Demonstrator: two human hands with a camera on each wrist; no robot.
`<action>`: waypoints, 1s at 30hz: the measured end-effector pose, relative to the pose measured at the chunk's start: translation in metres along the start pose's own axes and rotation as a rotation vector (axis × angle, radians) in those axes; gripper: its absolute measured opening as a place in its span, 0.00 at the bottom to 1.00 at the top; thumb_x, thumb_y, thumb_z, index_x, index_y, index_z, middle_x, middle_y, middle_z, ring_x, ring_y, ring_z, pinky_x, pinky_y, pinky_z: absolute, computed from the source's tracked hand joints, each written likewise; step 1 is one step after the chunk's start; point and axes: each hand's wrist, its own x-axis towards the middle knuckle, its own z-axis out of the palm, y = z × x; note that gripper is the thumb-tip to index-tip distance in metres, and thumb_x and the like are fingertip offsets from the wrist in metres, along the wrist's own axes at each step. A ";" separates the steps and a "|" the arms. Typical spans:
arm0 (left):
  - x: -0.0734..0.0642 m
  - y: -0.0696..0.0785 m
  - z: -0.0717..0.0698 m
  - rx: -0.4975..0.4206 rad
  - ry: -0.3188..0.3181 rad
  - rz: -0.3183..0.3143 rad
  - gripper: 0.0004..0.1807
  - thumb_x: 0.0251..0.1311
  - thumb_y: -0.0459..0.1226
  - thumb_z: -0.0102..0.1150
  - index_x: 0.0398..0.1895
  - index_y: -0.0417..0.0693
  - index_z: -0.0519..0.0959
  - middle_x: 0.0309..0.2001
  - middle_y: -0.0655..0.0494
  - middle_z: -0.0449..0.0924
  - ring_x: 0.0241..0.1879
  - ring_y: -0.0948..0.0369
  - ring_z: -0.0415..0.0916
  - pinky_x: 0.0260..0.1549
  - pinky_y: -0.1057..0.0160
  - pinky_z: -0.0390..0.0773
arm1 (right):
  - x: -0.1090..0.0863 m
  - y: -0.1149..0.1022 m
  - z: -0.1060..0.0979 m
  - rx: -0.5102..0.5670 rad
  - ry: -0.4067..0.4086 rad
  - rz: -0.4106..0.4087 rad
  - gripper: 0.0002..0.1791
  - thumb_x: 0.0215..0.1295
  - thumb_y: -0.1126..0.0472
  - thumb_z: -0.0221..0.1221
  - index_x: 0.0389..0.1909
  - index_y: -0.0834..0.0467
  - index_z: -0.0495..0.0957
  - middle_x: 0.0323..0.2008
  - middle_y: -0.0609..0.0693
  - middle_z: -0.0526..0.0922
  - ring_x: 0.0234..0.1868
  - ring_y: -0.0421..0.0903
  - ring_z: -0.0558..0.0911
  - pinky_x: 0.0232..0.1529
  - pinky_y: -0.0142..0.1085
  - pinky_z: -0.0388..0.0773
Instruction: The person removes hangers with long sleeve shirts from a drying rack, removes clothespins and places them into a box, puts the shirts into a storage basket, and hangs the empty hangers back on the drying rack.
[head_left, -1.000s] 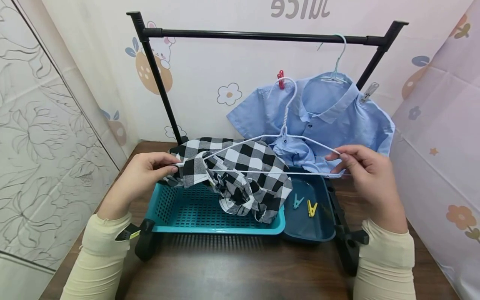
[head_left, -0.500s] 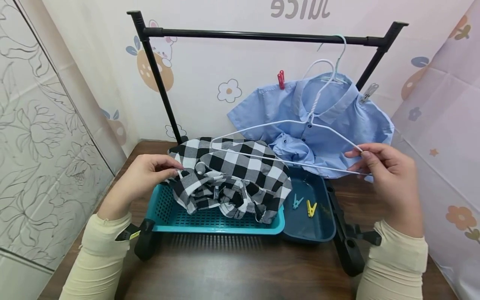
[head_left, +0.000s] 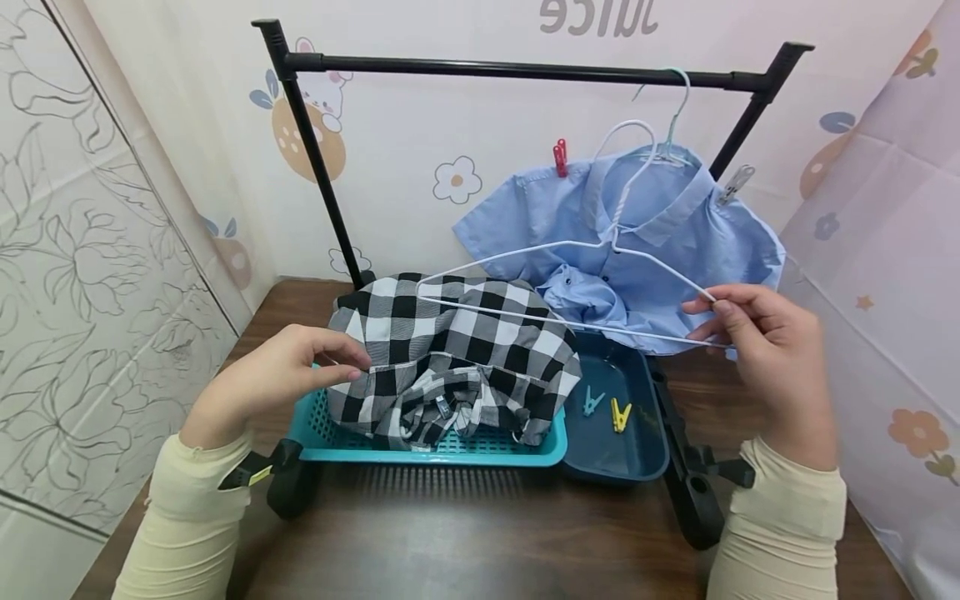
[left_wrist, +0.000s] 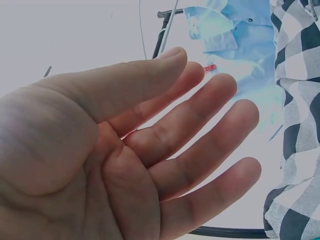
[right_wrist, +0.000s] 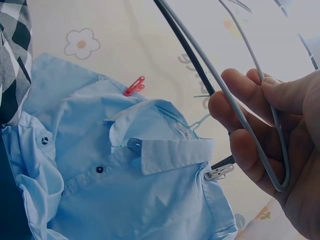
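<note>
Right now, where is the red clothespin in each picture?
Head: the red clothespin is in the upper part, a little right of centre, on the blue shirt.
Left wrist: upper part, right of centre; only a bit of red shows, just past the fingers of the left hand.
Right wrist: upper part, left of centre.
Shared landmark: the blue shirt is in all three.

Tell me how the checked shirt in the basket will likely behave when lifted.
The checked shirt will probably sag, since its cloth lies in soft folds. Its crumpled near side may unfold unevenly. It could drag on the basket, whose far rim it hides.
</note>
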 end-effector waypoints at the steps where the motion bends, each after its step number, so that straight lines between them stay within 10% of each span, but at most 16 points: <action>1: 0.000 0.000 0.000 -0.003 0.002 -0.008 0.09 0.67 0.38 0.67 0.47 0.61 0.86 0.46 0.62 0.87 0.43 0.66 0.83 0.45 0.59 0.83 | 0.000 0.000 0.000 -0.003 0.001 0.002 0.12 0.75 0.70 0.54 0.52 0.72 0.81 0.41 0.45 0.90 0.28 0.39 0.87 0.27 0.27 0.82; 21: 0.007 0.009 0.001 0.034 0.052 -0.008 0.06 0.70 0.44 0.64 0.46 0.63 0.87 0.44 0.67 0.86 0.43 0.64 0.81 0.44 0.60 0.82 | 0.001 -0.001 0.005 -0.057 0.020 0.004 0.12 0.76 0.68 0.55 0.52 0.67 0.83 0.40 0.41 0.90 0.29 0.37 0.87 0.28 0.25 0.81; 30: 0.017 0.007 -0.015 -0.105 0.323 -0.054 0.12 0.71 0.42 0.64 0.53 0.52 0.84 0.39 0.54 0.87 0.37 0.58 0.84 0.33 0.66 0.81 | 0.002 -0.004 0.007 -0.055 0.034 -0.012 0.12 0.75 0.68 0.55 0.51 0.68 0.83 0.40 0.40 0.90 0.28 0.36 0.87 0.29 0.24 0.81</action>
